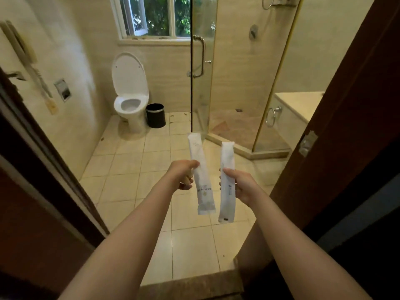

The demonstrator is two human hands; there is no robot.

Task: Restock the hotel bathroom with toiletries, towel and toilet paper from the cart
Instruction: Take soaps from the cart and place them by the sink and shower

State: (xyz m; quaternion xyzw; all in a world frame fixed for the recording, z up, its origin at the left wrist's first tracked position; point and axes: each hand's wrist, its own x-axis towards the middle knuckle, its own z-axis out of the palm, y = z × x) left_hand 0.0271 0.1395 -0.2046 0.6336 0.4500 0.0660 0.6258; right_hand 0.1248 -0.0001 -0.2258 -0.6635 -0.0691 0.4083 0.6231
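Both arms reach forward through the bathroom doorway. My left hand (183, 175) grips a long white toiletry packet (200, 169) near its middle, and the packet stands almost upright. My right hand (240, 184) pinches a second long white toiletry packet (227, 198) held beside the first, a small gap apart. Both packets hang in the air above the tiled floor (134, 169). No towel, toilet paper or cart is in view.
A toilet (129, 94) with raised lid stands at the back, a black bin (155, 115) next to it. A glass shower enclosure (233, 72) fills the right. A counter edge (298, 102) with a towel ring (273, 116) shows behind the brown door frame (346, 105). A stone threshold (190, 284) lies below.
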